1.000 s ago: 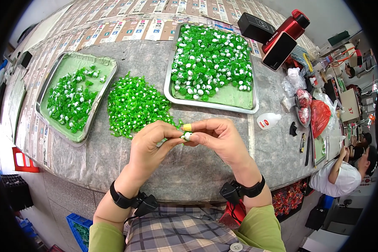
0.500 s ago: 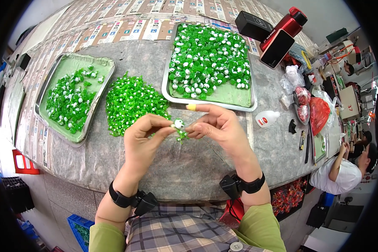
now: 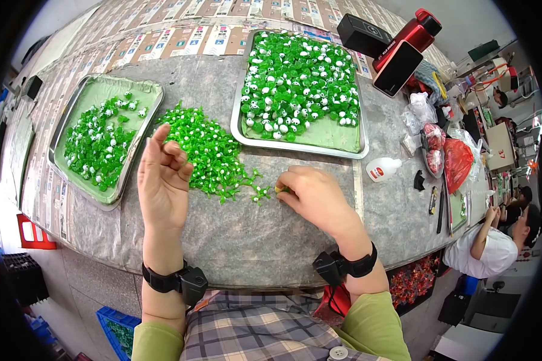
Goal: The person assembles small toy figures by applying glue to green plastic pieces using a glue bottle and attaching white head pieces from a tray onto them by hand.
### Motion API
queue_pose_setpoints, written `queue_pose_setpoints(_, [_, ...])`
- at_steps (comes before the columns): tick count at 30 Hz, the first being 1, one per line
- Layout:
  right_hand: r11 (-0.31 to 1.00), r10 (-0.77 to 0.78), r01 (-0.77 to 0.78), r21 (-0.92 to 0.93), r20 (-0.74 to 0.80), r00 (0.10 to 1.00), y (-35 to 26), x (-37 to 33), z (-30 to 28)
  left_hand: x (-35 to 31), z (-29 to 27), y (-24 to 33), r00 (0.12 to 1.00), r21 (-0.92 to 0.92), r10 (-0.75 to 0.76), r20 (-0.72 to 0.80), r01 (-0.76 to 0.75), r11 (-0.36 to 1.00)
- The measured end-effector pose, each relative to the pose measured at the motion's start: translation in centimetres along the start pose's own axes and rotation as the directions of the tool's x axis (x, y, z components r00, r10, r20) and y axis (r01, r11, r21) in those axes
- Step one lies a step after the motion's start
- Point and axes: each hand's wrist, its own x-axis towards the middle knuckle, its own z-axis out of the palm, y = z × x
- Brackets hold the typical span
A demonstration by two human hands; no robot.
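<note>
My left hand (image 3: 165, 186) is raised between the left tray (image 3: 153, 111) and the pile of small green pieces with white spots (image 3: 208, 150). Its palm shows, the fingers are loosely bent and apart, and nothing is visible in it. Low over the table, right of the pile, is my right hand (image 3: 319, 195). Its fingers are closed together and bent downward, a yellow covering on one fingertip; whatever they hold, if anything, is hidden. A few loose green pieces (image 3: 259, 192) lie just left of those fingertips. Green pieces with white, black-eyed heads (image 3: 99, 144) lie in the left tray.
A large metal tray (image 3: 361, 147) heaped with similar green-and-white pieces stands beyond my right hand. Right of it are a white bottle (image 3: 383, 169), a phone (image 3: 397, 69) against a red flask (image 3: 418, 30), a black box (image 3: 362, 35) and red bags (image 3: 457, 162). Another person (image 3: 488, 243) sits at right.
My hands have parted. The left moved left toward the left tray, and the white-headed green piece between them is out of sight. My right hand turned downward toward the table.
</note>
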Motion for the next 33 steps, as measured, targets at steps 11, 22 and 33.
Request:
queue_pose_setpoints(11, [0.689, 0.022, 0.183, 0.701, -0.273, 0.962, -0.3, 0.5, -1.7, -2.6, 2.9, -3.0, 0.808, 0.596, -0.573, 0.137, 0.395, 0.699])
queue_pose_setpoints(22, [0.384, 0.251, 0.153, 0.910, -0.263, 0.932, -2.4, 0.5, 0.8, -3.3, 1.8, -4.0, 0.869, 0.339, -0.478, 0.130, 0.415, 0.844])
queue_pose_setpoints(33, [0.912, -0.062, 0.020, 0.410, 0.090, 0.994, -3.0, -0.8, -3.0, -1.7, 1.1, -2.8, 0.952, 0.213, -0.306, 0.034, 0.292, 0.932])
